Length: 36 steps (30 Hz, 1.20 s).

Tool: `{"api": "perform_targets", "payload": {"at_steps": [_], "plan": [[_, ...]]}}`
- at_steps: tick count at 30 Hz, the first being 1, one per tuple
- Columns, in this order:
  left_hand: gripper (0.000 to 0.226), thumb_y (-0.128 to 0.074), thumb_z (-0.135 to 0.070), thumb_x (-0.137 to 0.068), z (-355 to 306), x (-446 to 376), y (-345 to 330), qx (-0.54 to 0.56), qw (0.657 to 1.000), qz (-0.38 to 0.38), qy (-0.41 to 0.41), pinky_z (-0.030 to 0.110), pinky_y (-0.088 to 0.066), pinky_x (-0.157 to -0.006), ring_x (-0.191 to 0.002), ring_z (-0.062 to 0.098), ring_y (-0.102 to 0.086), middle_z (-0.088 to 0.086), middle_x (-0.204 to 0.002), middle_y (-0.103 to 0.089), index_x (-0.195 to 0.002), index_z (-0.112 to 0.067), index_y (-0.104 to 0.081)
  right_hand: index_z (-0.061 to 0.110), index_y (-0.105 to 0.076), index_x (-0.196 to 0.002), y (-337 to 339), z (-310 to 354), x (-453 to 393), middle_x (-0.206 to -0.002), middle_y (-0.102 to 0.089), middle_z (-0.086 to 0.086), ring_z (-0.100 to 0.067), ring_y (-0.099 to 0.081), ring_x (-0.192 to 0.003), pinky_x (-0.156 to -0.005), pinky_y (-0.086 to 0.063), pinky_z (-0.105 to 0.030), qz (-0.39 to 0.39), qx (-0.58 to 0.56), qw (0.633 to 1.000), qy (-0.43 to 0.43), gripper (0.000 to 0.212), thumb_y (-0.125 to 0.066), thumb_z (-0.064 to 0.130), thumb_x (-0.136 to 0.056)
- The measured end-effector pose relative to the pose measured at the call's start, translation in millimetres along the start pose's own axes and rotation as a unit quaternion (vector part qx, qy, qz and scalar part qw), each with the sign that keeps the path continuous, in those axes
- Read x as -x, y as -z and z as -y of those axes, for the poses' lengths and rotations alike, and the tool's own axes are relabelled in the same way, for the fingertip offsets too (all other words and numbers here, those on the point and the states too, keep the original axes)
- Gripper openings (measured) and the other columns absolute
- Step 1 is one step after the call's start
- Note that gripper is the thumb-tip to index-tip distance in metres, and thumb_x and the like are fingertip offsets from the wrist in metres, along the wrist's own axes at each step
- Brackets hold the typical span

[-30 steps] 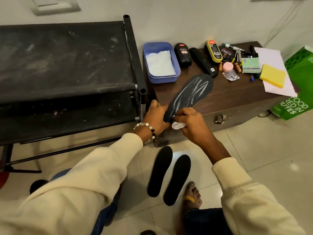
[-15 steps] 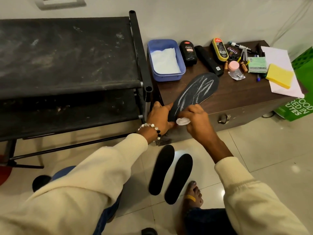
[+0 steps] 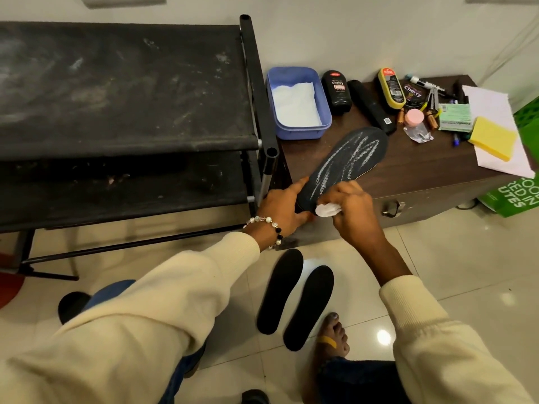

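Spare insoles (image 3: 281, 290) are laid aside on the floor (image 3: 466, 272). The insole (image 3: 350, 158) is gripped at its heel by the left hand (image 3: 284, 207) for steadiness; a wipe (image 3: 326, 210) is pinched against it by the right hand (image 3: 351, 214); its toe is propped on the cabinet (image 3: 423, 170).

Your left hand (image 3: 284, 207) holds the heel of the insole (image 3: 344, 167) on the wooden cabinet (image 3: 408, 176), while your right hand (image 3: 350, 211) pinches a white wipe (image 3: 326, 210) against it. Two black insoles (image 3: 294, 298) lie on the floor.
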<state>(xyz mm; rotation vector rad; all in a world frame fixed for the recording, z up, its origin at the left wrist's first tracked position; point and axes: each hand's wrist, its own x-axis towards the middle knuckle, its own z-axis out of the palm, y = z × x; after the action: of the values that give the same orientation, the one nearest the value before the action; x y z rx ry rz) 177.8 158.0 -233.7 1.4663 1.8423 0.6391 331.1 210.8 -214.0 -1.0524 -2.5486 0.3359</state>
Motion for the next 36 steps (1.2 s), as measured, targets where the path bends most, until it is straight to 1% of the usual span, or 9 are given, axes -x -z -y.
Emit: {"api": "perform_targets", "payload": {"at_steps": [3, 7, 12, 17, 21, 26, 28, 31, 36], "plan": [[0.084, -0.075, -0.034, -0.082, 0, 1, 0, 0.007, 1.0, 0.002, 0.0, 0.035, -0.05, -0.097, -0.113, 0.027, -0.06, 0.013, -0.13, -0.058, -0.151, -0.026, -0.026, 0.005, -0.074, -0.079, -3, 1, -3, -0.079, -0.066, -0.012, -0.029, -0.057, -0.079, -0.067, -0.04, -0.022, 0.025, -0.023, 0.998, 0.052, 0.024, -0.052, 0.011, -0.072], [0.094, -0.079, -0.04, -0.075, 0, 4, -4, 0.028, 1.0, 0.003, 0.011, 0.04, -0.049, -0.099, -0.117, 0.028, -0.057, 0.01, -0.135, -0.055, -0.151, -0.03, -0.024, 0.003, -0.074, -0.076, 6, -7, -4, -0.077, -0.068, -0.013, -0.036, -0.061, -0.073, -0.065, -0.048, -0.028, -0.014, 0.008, 1.0, 0.011, 0.022, -0.058, 0.002, -0.062], [0.083, -0.067, -0.041, -0.086, 0, 5, -11, -0.039, 0.998, -0.033, 0.023, 0.044, -0.054, -0.087, -0.1, 0.031, -0.063, 0.015, -0.121, -0.061, -0.151, -0.038, -0.017, 0.004, -0.073, -0.073, -3, 16, -11, -0.073, -0.068, -0.012, -0.032, -0.062, -0.068, -0.059, -0.042, -0.025, 0.043, -0.003, 0.995, 0.088, 0.018, -0.057, 0.008, -0.066], [0.085, -0.072, -0.052, -0.078, -2, 7, -14, 0.028, 0.998, -0.048, 0.031, 0.039, -0.053, -0.09, -0.107, 0.031, -0.061, 0.007, -0.13, -0.059, -0.147, -0.041, -0.024, 0.002, -0.074, -0.079, 5, 3, -11, -0.075, -0.068, -0.015, -0.037, -0.061, -0.072, -0.063, -0.048, -0.03, 0.002, 0.014, 0.999, 0.029, 0.029, -0.05, 0.013, -0.069], [0.08, -0.066, -0.046, -0.085, 4, 4, -14, 0.011, 0.999, -0.034, 0.032, 0.04, -0.053, -0.086, -0.102, 0.032, -0.062, 0.011, -0.125, -0.06, -0.149, -0.041, -0.018, 0.004, -0.073, -0.067, -7, 23, -16, -0.067, -0.067, -0.011, -0.031, -0.061, -0.062, -0.055, -0.047, -0.022, 0.026, 0.021, 0.994, 0.107, 0.035, -0.044, 0.024, -0.071], [0.087, -0.072, -0.056, -0.076, 2, 5, -14, 0.053, 0.997, -0.033, 0.046, 0.042, -0.052, -0.092, -0.111, 0.031, -0.059, 0.007, -0.133, -0.057, -0.147, -0.044, -0.023, 0.001, -0.075, -0.078, -1, 3, -14, -0.074, -0.068, -0.016, -0.039, -0.061, -0.07, -0.061, -0.05, -0.033, 0.003, 0.036, 0.999, 0.003, 0.024, -0.056, 0.01, -0.066], [0.082, -0.07, -0.051, -0.081, 3, 3, -14, 0.042, 0.998, -0.035, 0.044, 0.04, -0.053, -0.088, -0.106, 0.031, -0.061, 0.008, -0.128, -0.059, -0.147, -0.044, -0.022, 0.002, -0.074, -0.074, -5, 10, -15, -0.072, -0.067, -0.015, -0.036, -0.061, -0.068, -0.06, -0.045, -0.028, 0.007, 0.037, 0.999, 0.031, 0.023, -0.055, 0.014, -0.07], [0.074, -0.064, -0.042, -0.088, 5, 1, -16, 0.038, 0.998, -0.037, 0.038, 0.038, -0.054, -0.082, -0.096, 0.029, -0.063, 0.009, -0.116, -0.064, -0.147, -0.044, -0.021, 0.003, -0.072, -0.067, -15, 21, -22, -0.069, -0.067, -0.013, -0.033, -0.062, -0.062, -0.059, -0.037, -0.023, 0.019, 0.01, 0.996, 0.089, 0.034, -0.044, 0.021, -0.073], [0.088, -0.077, -0.051, -0.073, 4, 3, -15, 0.098, 0.994, -0.037, 0.039, 0.036, -0.053, -0.09, -0.109, 0.027, -0.061, 0.004, -0.129, -0.06, -0.145, -0.043, -0.026, 0.004, -0.074, -0.073, -15, -4, -26, -0.068, -0.066, -0.013, -0.033, -0.06, -0.067, -0.059, -0.045, -0.027, -0.002, 0.049, 0.999, -0.013, 0.038, -0.042, 0.024, -0.073]]}}
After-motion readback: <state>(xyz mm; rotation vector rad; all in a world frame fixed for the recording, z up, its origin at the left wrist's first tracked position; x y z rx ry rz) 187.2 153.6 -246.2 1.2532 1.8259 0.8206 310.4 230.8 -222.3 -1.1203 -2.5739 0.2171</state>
